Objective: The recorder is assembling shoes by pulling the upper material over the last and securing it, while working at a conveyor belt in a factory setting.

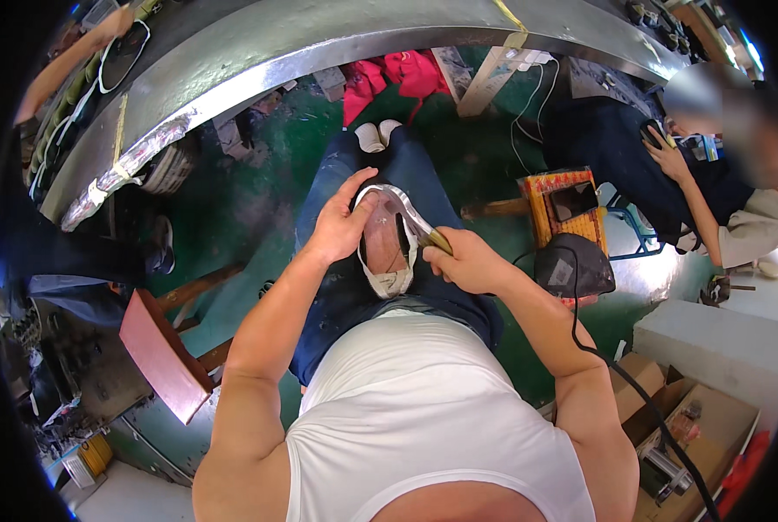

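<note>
On my lap rests a shoe [383, 245], its reddish-brown underside up and a pale upper edge turned in around it. My left hand [347, 219] grips its far left side, thumb on the underside and fingers around the edge. My right hand [469, 261] is closed around pliers [438, 241] with a brass-coloured handle. The pliers' head meets the shoe's right rim, where a strip of the edge stands out; the jaws are too small to make out clearly. My thighs in blue jeans [328, 196] support the shoe.
A metal-edged workbench [319, 74] curves across the far side. Left stands a reddish stool [164, 355]; right, a woven-topped stool [570, 209] beside a dark object [573, 265] with a black cable [637, 391]. A co-worker [737, 191] sits at right. Lower right lies an open cardboard box [719, 409].
</note>
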`<action>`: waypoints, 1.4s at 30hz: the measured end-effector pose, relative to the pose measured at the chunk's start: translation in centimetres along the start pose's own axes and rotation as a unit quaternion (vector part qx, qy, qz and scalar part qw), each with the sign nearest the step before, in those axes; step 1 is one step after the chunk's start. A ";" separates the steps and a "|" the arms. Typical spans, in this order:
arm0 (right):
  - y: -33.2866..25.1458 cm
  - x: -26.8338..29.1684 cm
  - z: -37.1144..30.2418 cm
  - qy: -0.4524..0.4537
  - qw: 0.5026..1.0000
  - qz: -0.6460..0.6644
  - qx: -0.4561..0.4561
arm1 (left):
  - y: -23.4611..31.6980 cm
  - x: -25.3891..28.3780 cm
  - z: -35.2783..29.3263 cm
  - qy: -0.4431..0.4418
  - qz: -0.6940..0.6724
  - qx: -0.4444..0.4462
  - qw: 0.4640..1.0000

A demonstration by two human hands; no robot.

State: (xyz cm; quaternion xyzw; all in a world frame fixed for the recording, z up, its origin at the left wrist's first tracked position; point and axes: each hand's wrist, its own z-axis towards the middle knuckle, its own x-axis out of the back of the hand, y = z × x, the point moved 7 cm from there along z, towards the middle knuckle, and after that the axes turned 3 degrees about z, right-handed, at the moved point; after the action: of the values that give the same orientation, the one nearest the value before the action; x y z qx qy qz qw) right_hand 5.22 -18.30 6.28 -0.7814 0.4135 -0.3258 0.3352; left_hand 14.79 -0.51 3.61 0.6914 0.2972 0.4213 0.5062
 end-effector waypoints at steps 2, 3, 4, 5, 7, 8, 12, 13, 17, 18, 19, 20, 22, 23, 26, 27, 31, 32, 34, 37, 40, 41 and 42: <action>1.1 -0.1 1.2 0.044 0.996 -0.046 0.064 | -1.3 -0.2 0.4 -0.005 -0.069 0.016 0.998; 1.0 0.1 1.7 0.086 0.983 -0.094 0.129 | -2.1 -0.1 0.7 -0.002 -0.069 0.017 0.997; 1.5 -0.4 2.2 0.085 0.984 -0.094 0.129 | -2.9 -0.2 0.9 0.003 -0.116 0.022 0.993; 1.5 -0.5 2.4 0.122 0.975 -0.085 0.162 | -3.8 -0.3 1.0 0.009 -0.162 0.027 0.986; 0.8 -0.4 2.1 0.158 0.965 -0.075 0.197 | -4.2 -0.1 1.0 0.018 -0.156 0.013 0.988; 0.7 -0.5 1.7 0.163 0.961 -0.099 0.198 | -4.3 0.1 0.9 0.027 -0.150 -0.002 0.988; -0.5 -0.2 -0.6 0.157 0.953 -0.244 0.090 | -1.2 -1.3 -0.3 -0.007 -0.373 0.081 0.924; -1.0 0.0 -1.0 0.156 0.953 -0.245 0.090 | -1.3 -1.3 -0.3 0.021 -0.357 0.105 0.928; -1.2 0.9 -3.4 0.032 0.980 -0.102 0.169 | -0.2 0.7 -0.5 0.091 -0.255 0.016 0.962; -1.0 0.4 -4.8 -0.033 0.975 -0.055 0.214 | 0.5 1.0 -0.9 0.091 -0.256 0.014 0.962; -0.7 0.5 -6.0 -0.003 0.971 -0.033 0.239 | 3.1 1.8 -2.0 0.102 -0.158 -0.084 0.979; 0.1 0.5 -6.6 -0.002 0.971 -0.033 0.238 | 5.9 2.5 -2.9 0.109 -0.056 -0.181 0.976; 2.4 1.6 -7.0 0.098 0.977 0.081 0.172 | 9.3 3.0 -4.3 0.067 -0.002 -0.285 0.956; 3.3 1.7 -6.7 0.117 0.975 0.122 0.143 | 10.5 3.0 -5.2 0.053 0.007 -0.341 0.939; 3.5 2.1 -6.2 0.142 0.960 0.185 0.157 | 11.8 2.8 -6.6 0.046 0.042 -0.458 0.887; 3.6 2.1 -6.0 0.145 0.959 0.185 0.159 | 12.3 2.8 -6.8 0.048 0.067 -0.477 0.875; 3.9 1.6 -5.6 0.133 0.964 0.180 0.146 | 13.0 2.5 -6.5 0.034 0.031 -0.410 0.911; 4.1 1.5 -5.5 0.137 0.963 0.192 0.130 | 13.1 2.4 -6.1 0.032 0.030 -0.409 0.911; 4.6 1.3 -5.0 0.141 0.966 0.180 0.120 | 9.1 1.8 -3.3 -0.006 -0.090 -0.100 0.991; 5.4 0.8 -4.0 0.126 0.975 0.173 0.062 | -1.5 -2.8 -0.6 -0.066 -0.026 0.037 0.997; 5.4 1.1 -3.9 0.134 0.985 0.085 0.070 | -2.9 -4.1 -1.0 -0.088 0.017 0.100 0.991; 4.7 0.8 -4.4 0.139 0.986 0.023 0.092 | -3.0 -3.9 -2.0 -0.086 0.039 0.182 0.979; 4.4 0.8 -4.7 0.135 0.987 0.025 0.088 | -3.5 -3.7 -2.5 -0.087 0.037 0.188 0.978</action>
State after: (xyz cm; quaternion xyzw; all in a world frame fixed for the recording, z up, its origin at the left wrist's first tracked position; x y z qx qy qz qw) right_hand -0.05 -22.09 5.60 -0.6873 0.4437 -0.4551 0.3516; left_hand 10.95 -1.41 -0.39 0.8184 0.3002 0.3148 0.3755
